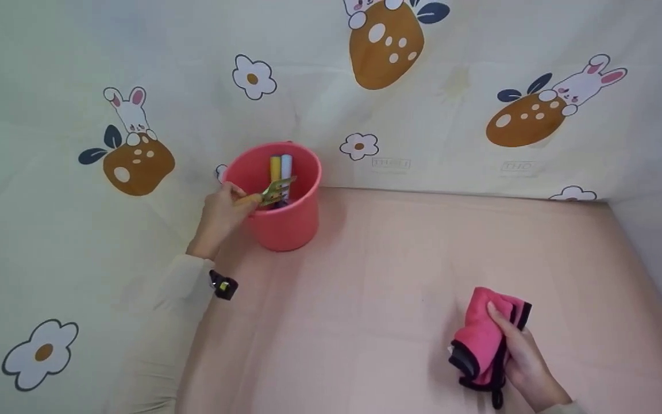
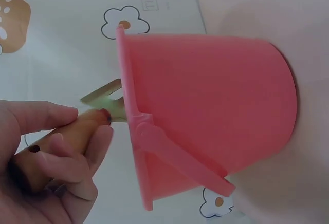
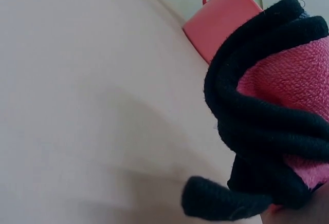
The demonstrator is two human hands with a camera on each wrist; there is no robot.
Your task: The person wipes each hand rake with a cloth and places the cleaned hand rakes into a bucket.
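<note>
My left hand [image 1: 219, 215] grips the wooden handle [image 2: 67, 144] of a small garden fork [image 1: 276, 192]. Its pale green metal prongs reach over the rim into a pink bucket [image 1: 286, 230]. Inside the bucket stand a yellow stick-like thing [image 1: 275, 167] and a white one [image 1: 286, 169]; their lower ends are hidden. On the right, my right hand [image 1: 526, 359] holds a folded pink cloth [image 1: 483, 328] with black edging, thumb on top. A black loop [image 3: 221, 201] hangs from the cloth in the right wrist view.
A pale beige surface [image 1: 377, 276] lies under the bucket. Behind and to the left rises a light sheet [image 1: 296, 121] printed with rabbits, brown fruit shapes and flowers. The bucket's handle [image 2: 185, 160] hangs down its side. A black wrist device [image 1: 224, 286] sits on the left sleeve.
</note>
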